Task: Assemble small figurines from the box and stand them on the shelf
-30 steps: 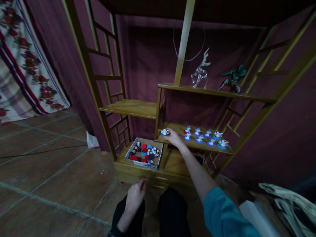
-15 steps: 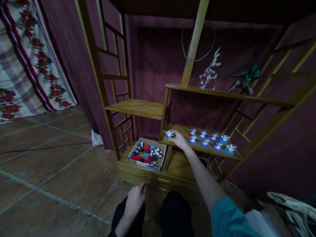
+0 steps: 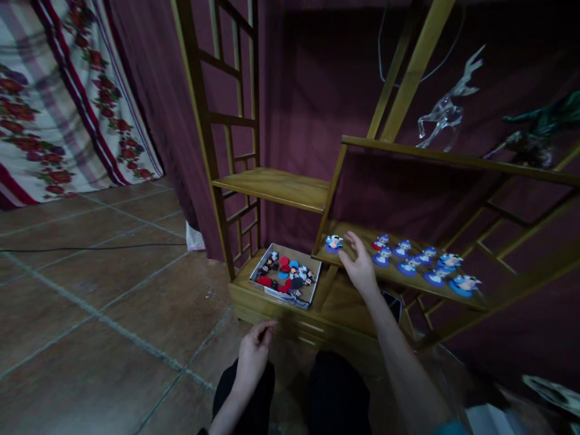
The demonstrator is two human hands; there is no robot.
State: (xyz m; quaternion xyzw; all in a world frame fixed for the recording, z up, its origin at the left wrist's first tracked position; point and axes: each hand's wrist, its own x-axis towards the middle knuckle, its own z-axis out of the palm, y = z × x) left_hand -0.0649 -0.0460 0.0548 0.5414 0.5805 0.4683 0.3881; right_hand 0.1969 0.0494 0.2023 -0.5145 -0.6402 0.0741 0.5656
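Observation:
A small white-and-blue figurine (image 3: 334,243) on a purple base stands upright at the left end of the lower right shelf (image 3: 353,232). Just right of it is my right hand (image 3: 360,266), apart from the figurine, fingers spread and holding nothing. Further right, several similar figurines (image 3: 408,264) stand in two rows on the same shelf. My left hand (image 3: 254,353) hovers by my left knee with its fingers curled together, and nothing shows in them. Beyond it, a shallow cardboard box (image 3: 312,296) holds more small figurines and loose red, blue and dark round bases.
A clear deer figure (image 3: 446,115) and a dark green figure (image 3: 539,130) stand on the upper shelf. A wooden side shelf (image 3: 276,186) is above the box. Behind my right forearm lies a dark flat object (image 3: 392,305). A black cable (image 3: 90,248) crosses the tiled floor.
My right hand has let go of the figurine at the shelf's left end and drawn back to the right, fingers opening. The view has shifted left and closer.

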